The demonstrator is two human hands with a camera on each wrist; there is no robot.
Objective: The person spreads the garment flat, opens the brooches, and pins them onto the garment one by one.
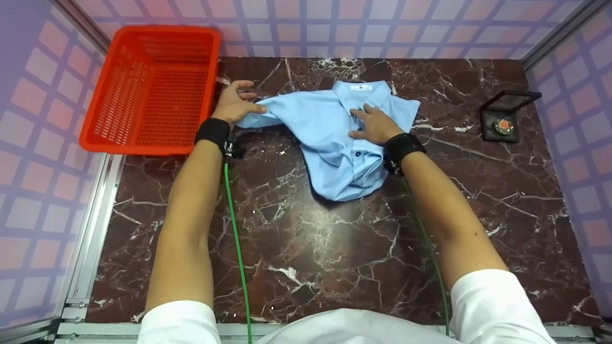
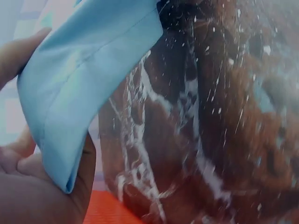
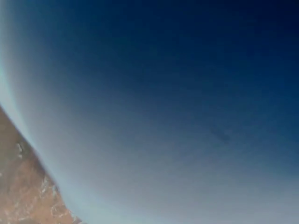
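A light blue button-up shirt (image 1: 320, 114) lies on the dark marble-patterned table, collar toward the back wall. Its front is rumpled, and one sleeve stretches out to the left. At that sleeve's end my left hand (image 1: 234, 104) holds the fabric, the thumb on top and other fingers spread beyond it. In the left wrist view the sleeve end (image 2: 88, 79) hangs in a fold between thumb and fingers. My right hand (image 1: 377, 125) rests on the shirt's front by the buttons, fingers spread. Blurred blue cloth (image 3: 154, 121) fills most of the right wrist view, hiding that hand's fingers.
A red plastic basket (image 1: 149, 149) stands at the back left, close beside my left wrist. On the right sits a small black box (image 1: 499, 134) with a raised lid and a round ornament. Patterned walls enclose the table; a green cable (image 1: 235, 224) trails from my left wrist.
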